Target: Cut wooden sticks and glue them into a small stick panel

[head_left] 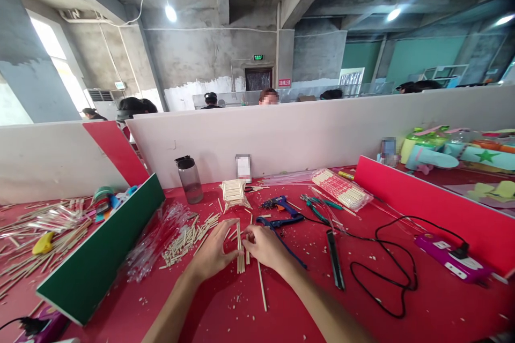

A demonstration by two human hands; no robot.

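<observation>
A narrow row of pale wooden sticks (240,263) stands out lengthwise in front of me on the red tabletop. My left hand (213,251) curves round its left side, thumb near the close end and fingertips near the far end. From the right, my right hand (264,245) pinches at the sticks with bent fingers; its fingertips partly hide what they grip. One long stick (262,286) lies under my right hand, pointing toward me. Just beyond the hands is a small stool-like structure built of sticks (234,194).
Cut stick pieces (187,238) are heaped at left beside plastic wrappers (155,241) and a water bottle (189,179). To the right are a blue glue gun (281,204), blue cutters (279,222), green-handled pliers (316,209), packed sticks (341,188), a black-cased blade (335,260) and a purple power strip (453,258).
</observation>
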